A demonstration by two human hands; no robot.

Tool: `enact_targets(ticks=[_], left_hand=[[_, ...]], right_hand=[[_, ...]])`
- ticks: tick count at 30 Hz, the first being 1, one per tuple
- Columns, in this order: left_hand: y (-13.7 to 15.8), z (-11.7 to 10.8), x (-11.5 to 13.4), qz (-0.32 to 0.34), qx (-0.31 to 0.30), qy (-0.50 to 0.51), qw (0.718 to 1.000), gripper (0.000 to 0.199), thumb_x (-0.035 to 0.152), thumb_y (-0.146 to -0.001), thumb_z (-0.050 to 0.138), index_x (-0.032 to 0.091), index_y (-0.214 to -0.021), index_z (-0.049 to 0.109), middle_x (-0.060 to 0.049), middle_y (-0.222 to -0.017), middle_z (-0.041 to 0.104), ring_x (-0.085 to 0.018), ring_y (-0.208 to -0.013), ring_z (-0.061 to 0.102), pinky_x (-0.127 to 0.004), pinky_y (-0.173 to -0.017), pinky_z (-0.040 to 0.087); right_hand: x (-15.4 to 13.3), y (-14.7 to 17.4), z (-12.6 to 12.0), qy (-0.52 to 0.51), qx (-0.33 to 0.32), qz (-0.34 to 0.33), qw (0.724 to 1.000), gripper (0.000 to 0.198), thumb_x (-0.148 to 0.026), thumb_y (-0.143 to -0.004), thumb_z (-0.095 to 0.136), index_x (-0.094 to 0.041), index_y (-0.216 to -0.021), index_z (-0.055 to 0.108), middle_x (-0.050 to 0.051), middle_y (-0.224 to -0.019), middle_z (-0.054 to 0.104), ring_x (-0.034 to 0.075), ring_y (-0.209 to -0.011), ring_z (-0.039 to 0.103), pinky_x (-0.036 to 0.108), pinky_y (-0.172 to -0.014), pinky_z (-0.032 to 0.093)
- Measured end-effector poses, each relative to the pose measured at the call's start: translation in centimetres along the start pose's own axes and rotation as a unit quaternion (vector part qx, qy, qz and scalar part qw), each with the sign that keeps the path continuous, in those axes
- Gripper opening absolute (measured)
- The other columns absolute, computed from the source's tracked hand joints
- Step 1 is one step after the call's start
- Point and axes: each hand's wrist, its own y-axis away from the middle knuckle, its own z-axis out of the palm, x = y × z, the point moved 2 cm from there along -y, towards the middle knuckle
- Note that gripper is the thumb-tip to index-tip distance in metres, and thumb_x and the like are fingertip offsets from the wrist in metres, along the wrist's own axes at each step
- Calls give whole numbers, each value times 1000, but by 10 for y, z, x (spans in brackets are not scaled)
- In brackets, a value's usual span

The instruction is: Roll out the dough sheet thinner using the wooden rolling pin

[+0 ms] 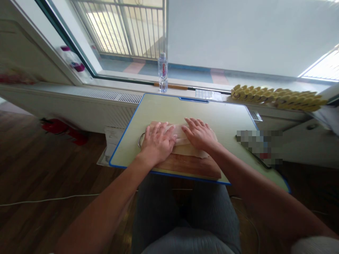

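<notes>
A wooden board (190, 165) lies along the near edge of a small pale table (164, 106) with a blue rim. On the board is a thin, light-coloured sheet (189, 150), paper or cloth, I cannot tell which; its far part is folded or layered. My left hand (159, 141) rests flat on the sheet's left part, fingers spread. My right hand (200, 133) lies flat on its right part, fingers stretched out. Neither hand grips anything. Beside my left hand, a curved metal handle (140, 140) shows at the board's left end. The sheet beneath both palms is hidden.
A phone-like object (251, 146), partly blurred out, lies at the table's right. Behind, the windowsill carries a water bottle (162, 72) and a row of yellow pieces (275, 98). Red fire extinguishers (63, 131) are on the floor at left, and a white cable (53, 199) crosses it.
</notes>
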Motion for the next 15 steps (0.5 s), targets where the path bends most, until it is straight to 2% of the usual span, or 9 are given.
enact_targets(ticks=[5, 7, 12, 15], left_hand=[[-30, 0, -12, -19, -37, 15, 999, 61, 55, -108, 28, 34, -164, 42, -5, -176, 32, -34, -162, 28, -67, -129, 17], [-23, 0, -9, -17, -35, 13, 999, 60, 55, -108, 28, 35, -164, 43, -4, -175, 34, -34, -162, 28, -65, -130, 17], [24, 2, 9, 25, 26, 14, 999, 61, 54, -109, 31, 32, -164, 43, -5, -174, 37, -34, -161, 30, -62, -132, 14], [20, 3, 7, 27, 25, 16, 999, 62, 56, -109, 30, 31, -163, 45, -5, -174, 37, -34, -160, 31, -63, -132, 15]], right_hand=[[3, -33, -2, -16, -32, -11, 999, 70, -59, -110, 16, -27, -170, 27, 9, -176, 30, 34, -159, 29, 60, -125, 30], [2, -23, -1, -11, -28, -15, 999, 70, -61, -109, 17, -28, -170, 28, 8, -176, 30, 34, -160, 27, 60, -125, 28], [-2, 28, 6, 33, 27, -39, 998, 70, -62, -109, 20, -28, -168, 35, 6, -173, 37, 36, -160, 27, 60, -128, 23], [-2, 25, 5, 35, 24, -32, 999, 70, -61, -109, 20, -27, -168, 35, 7, -172, 38, 36, -158, 30, 59, -127, 25]])
